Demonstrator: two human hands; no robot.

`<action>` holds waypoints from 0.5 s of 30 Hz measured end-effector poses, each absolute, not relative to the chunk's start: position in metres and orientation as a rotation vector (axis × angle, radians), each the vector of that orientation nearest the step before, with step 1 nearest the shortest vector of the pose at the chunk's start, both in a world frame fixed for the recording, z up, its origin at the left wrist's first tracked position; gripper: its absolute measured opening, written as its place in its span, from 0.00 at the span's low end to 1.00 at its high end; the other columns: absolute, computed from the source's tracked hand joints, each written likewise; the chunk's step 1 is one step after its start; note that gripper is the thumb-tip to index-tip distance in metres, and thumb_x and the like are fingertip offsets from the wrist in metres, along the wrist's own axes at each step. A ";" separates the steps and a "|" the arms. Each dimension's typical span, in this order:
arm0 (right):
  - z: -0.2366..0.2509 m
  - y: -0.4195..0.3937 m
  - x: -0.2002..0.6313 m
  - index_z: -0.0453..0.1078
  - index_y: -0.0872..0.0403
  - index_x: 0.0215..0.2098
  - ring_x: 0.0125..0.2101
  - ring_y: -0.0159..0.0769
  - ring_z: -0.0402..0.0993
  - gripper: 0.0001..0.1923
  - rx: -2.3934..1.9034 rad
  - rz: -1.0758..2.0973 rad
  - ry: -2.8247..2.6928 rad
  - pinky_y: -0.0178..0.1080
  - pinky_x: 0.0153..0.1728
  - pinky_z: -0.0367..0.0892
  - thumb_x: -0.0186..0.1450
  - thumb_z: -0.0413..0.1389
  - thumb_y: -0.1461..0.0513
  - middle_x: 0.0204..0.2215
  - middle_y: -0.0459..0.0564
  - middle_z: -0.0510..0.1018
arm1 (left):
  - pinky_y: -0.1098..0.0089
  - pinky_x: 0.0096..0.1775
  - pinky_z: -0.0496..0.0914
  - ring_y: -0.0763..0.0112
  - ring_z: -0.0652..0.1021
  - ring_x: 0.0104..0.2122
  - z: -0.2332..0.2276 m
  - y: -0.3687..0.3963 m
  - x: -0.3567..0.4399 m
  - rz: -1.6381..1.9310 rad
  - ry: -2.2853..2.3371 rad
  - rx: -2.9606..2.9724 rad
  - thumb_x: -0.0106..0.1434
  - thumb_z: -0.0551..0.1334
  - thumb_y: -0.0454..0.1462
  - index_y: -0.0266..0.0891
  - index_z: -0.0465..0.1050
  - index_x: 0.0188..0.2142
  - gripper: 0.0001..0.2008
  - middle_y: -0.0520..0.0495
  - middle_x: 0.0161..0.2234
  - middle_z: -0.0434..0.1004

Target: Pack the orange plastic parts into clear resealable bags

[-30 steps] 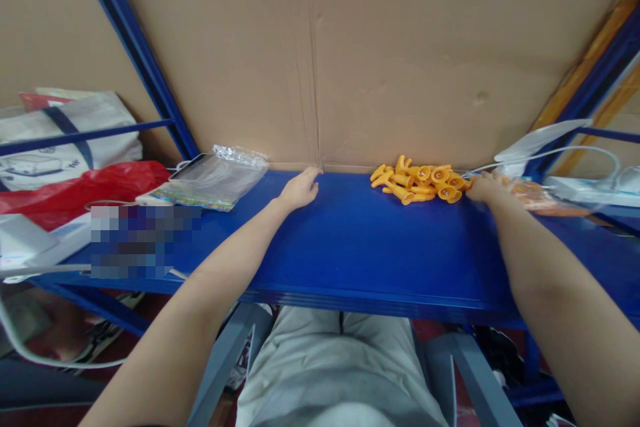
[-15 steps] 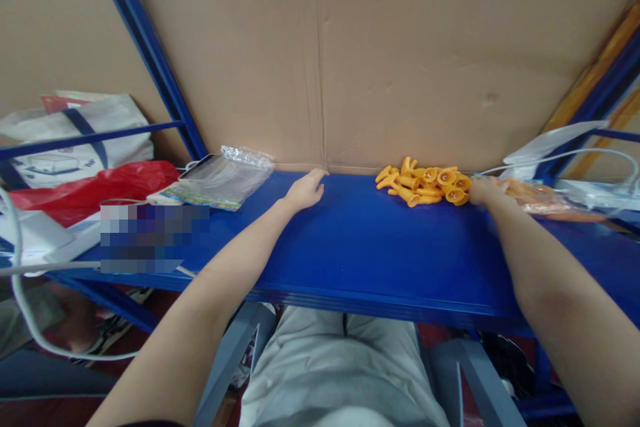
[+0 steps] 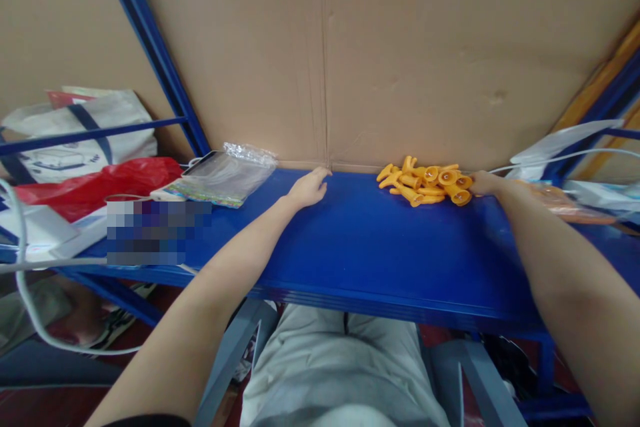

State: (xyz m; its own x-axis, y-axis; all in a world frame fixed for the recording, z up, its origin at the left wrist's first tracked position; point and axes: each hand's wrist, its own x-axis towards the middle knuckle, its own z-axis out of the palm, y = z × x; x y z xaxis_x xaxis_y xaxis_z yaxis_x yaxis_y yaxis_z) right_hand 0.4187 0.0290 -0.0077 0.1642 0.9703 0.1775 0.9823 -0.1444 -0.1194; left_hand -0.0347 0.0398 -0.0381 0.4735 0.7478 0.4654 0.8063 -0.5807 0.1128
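My left hand [image 3: 307, 188] lies palm down on the blue shelf [image 3: 370, 253] near the back cardboard wall, fingers slightly apart, holding nothing. My right hand [image 3: 484, 183] rests at the right edge of a pile of several orange plastic pieces [image 3: 425, 181] and touches it. A clear bag with more orange pieces [image 3: 555, 199] lies just right of that hand. The right hand's fingers are mostly hidden behind the pile, so their grip cannot be made out.
A stack of clear plastic bags [image 3: 223, 175] lies at the back left. Further left are a red bag [image 3: 95, 181], a white tote [image 3: 75, 137], a white box [image 3: 35, 227] and a white cable [image 3: 30, 307]. White bags and a cable [image 3: 565, 143] sit at the right.
The view has shifted slightly. My right hand has edged back towards the wall beside the orange pile. The left hand stays in place.
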 end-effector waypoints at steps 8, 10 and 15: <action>-0.009 0.008 0.396 0.77 0.63 0.47 0.44 0.44 0.78 0.15 -2.375 0.044 -1.852 0.33 0.40 0.67 0.66 0.51 0.68 0.47 0.64 0.81 | 0.52 0.58 0.67 0.52 0.73 0.57 -0.030 0.041 -0.049 -0.583 -1.682 -2.346 0.62 0.55 0.31 0.35 0.71 0.52 0.19 0.35 0.56 0.73; -0.009 0.004 0.394 0.75 0.64 0.52 0.47 0.45 0.77 0.19 -2.351 0.056 -1.831 0.34 0.44 0.67 0.66 0.51 0.69 0.50 0.64 0.79 | 0.46 0.58 0.65 0.45 0.70 0.59 -0.028 0.041 -0.061 -0.554 -1.901 -2.165 0.61 0.54 0.31 0.30 0.70 0.54 0.21 0.28 0.58 0.70; -0.004 -0.002 0.388 0.68 0.65 0.61 0.52 0.48 0.74 0.26 -2.317 0.060 -1.792 0.37 0.49 0.66 0.64 0.52 0.70 0.55 0.66 0.76 | 0.29 0.55 0.58 0.31 0.60 0.65 -0.034 0.054 -0.103 -0.735 -2.260 -1.823 0.54 0.60 0.34 0.30 0.64 0.59 0.32 0.19 0.63 0.62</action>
